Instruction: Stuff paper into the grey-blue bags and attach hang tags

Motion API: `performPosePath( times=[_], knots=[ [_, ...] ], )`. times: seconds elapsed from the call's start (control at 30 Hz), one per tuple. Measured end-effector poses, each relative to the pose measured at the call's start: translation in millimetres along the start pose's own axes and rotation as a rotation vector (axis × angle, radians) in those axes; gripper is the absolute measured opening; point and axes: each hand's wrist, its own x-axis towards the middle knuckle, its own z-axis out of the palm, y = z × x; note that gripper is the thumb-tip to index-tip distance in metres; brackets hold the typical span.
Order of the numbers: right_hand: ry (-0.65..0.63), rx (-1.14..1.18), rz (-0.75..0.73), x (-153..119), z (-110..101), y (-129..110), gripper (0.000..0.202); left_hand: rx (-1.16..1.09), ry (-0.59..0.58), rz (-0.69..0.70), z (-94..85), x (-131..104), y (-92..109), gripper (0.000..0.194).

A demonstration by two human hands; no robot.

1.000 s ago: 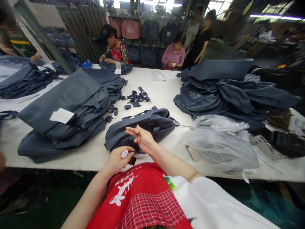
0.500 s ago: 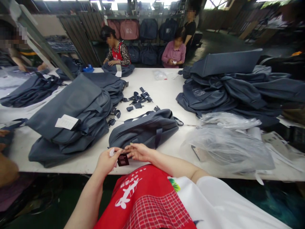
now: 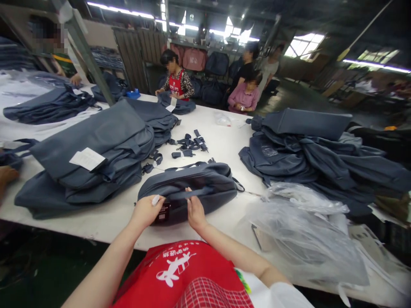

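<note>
A dark blue-grey bag [image 3: 212,177] lies on the table in front of me, with its zip side toward me. My left hand [image 3: 147,212] is at the bag's near left end, closed on a small dark hang tag [image 3: 163,212] with pale print. Something white [image 3: 156,200] shows at that hand's fingers; I cannot tell what it is. At the middle of the bag, my right hand [image 3: 196,212] has its fingers closed round the bag's strap handle [image 3: 184,195]. Past the bag lie several rolled dark straps [image 3: 189,145] with clips.
A pile of dark bags [image 3: 93,145] with white paper tags [image 3: 88,158] stands on the left. Another bag pile [image 3: 308,149] fills the right, with clear plastic bags [image 3: 305,239] before it. People sit and stand beyond the white table [image 3: 218,143]; a slanted metal post [image 3: 93,55] rises at left.
My hands were together at the tag; now the right hand has moved away to the bag's handle. The left hand keeps the tag, now against the bag. The view has tilted upward.
</note>
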Motion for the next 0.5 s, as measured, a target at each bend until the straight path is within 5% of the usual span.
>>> performPosePath(
  times=[0.1,0.37,0.5],
  knots=[
    [-0.152,-0.016,-0.058,26,-2,-21,0.035,0.107,0.03,0.116,5.4,9,0,0.03],
    [-0.709,0.072,0.229,80,11,-33,0.035,0.213,-0.011,0.149,20.3,24,-9,0.037],
    [-0.641,-0.057,0.189,81,17,-26,0.029,0.164,-0.022,0.179,23.5,20,-15,0.037]
  ],
)
